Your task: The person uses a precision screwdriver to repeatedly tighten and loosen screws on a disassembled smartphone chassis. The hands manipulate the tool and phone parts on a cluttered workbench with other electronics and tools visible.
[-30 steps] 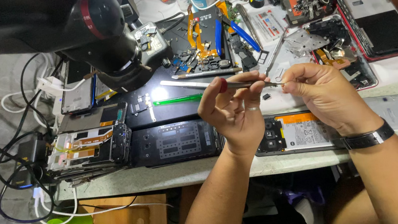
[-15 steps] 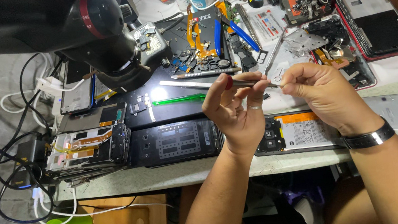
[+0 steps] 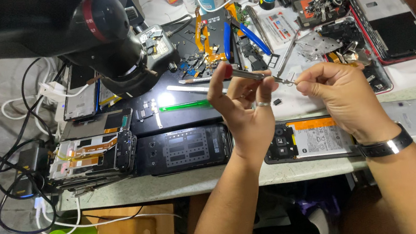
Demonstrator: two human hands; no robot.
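Workbench [image 3: 184, 184]: pale top, crowded with opened phones, loose parts and cables.
Microscope [image 3: 104, 45]: large black body with a red ring, hanging over the left half of the bench.
Stack of phone frames [image 3: 94, 157]: at the left front edge, boards and orange flex exposed.
Opened phone [image 3: 311, 138]: lies flat beneath both hands, battery showing.
Left hand [image 3: 243, 104]: raised above the bench, ring on one finger, thumb and fingers closed on the tweezers.
Right hand [image 3: 346, 97]: watch at the wrist, fingertips pinched together at the tweezers' tip.
Tweezers [image 3: 250, 74]: slim metal pair, held level between the two hands, points toward the right hand.
Small part [image 3: 291, 81]: at the tweezer tip (too small to identify).
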